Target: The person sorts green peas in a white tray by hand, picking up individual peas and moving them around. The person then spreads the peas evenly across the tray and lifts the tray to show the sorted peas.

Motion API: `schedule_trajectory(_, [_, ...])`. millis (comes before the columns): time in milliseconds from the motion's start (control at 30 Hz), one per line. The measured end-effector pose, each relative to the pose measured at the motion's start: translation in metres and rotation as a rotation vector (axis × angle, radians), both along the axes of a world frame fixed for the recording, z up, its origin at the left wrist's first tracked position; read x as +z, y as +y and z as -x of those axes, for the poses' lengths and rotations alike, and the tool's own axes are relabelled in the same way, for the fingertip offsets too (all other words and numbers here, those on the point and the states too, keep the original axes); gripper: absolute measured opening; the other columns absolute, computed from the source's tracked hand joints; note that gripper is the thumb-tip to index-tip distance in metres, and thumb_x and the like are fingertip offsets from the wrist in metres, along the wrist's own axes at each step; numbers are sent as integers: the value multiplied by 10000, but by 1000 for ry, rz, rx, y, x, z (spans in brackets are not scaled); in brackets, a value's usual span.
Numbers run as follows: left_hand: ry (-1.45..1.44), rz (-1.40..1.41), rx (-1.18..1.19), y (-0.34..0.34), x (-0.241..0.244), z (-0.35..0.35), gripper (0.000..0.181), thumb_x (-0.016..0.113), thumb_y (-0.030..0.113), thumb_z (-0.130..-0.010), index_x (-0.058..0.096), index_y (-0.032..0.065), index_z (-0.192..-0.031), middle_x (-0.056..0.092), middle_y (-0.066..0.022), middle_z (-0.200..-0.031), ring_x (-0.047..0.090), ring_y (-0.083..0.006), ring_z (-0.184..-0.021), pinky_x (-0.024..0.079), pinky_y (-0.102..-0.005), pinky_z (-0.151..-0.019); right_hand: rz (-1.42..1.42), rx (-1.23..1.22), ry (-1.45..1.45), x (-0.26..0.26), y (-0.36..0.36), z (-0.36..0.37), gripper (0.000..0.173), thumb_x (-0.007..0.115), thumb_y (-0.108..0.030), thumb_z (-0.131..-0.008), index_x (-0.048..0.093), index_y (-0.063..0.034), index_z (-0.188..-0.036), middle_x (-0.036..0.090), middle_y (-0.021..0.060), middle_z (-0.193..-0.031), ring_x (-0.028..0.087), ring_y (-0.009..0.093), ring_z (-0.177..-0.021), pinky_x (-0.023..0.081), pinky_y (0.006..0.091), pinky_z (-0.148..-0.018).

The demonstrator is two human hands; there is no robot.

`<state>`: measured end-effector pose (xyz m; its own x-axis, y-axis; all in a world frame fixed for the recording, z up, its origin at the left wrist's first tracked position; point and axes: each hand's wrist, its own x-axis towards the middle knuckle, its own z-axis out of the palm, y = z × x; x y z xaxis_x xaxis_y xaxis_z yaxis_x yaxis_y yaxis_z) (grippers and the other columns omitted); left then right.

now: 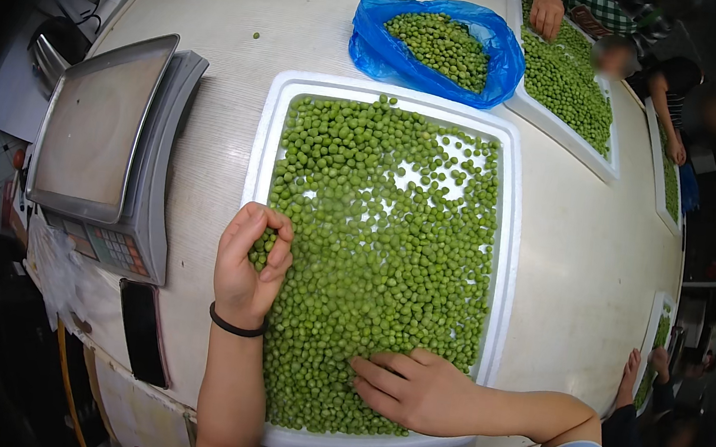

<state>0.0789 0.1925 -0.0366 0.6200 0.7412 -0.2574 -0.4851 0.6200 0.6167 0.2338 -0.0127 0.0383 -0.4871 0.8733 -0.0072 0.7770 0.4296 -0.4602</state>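
A white foam tray [507,252] lies in front of me, with loose green peas [385,279] spread over most of its floor. White floor shows through in patches, mainly at the upper right. My left hand [256,258] is curled above the tray's left rim, and green peas show inside its bent fingers. A dark band circles that wrist. Low in the tray, my right hand [413,386] rests palm down on the peas with its fingers somewhat apart. Its palm and thumb are hidden from view.
A blue plastic bag [367,44] of peas touches the tray's far side. At left stand a weighing scale [100,124] and a dark phone [144,332]. One stray pea [256,35] lies on the table. Other people's hands [547,11] work at more pea trays [564,130] along the right.
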Motion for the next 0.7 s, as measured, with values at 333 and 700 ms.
schedule_trajectory(333, [-9, -13, 9, 1, 0, 1, 199, 424, 179, -993, 503, 25, -895, 520, -104, -870, 427, -80, -571, 334, -169, -422, -295, -659, -14, -47, 85, -82, 59, 614, -51, -780, 626, -42, -837, 584, 100, -789, 587, 281, -745, 498, 388, -637])
schedule_trajectory(700, [2, -38, -5, -4, 2, -1, 177, 450, 144, -974, 519, 3, -893, 557, -131, -843, 443, -90, -547, 310, -178, -418, 154, -818, -261, -48, 128, -83, 53, 605, -103, -768, 583, -59, -790, 623, 112, -671, 616, 308, -634, 487, 414, -591])
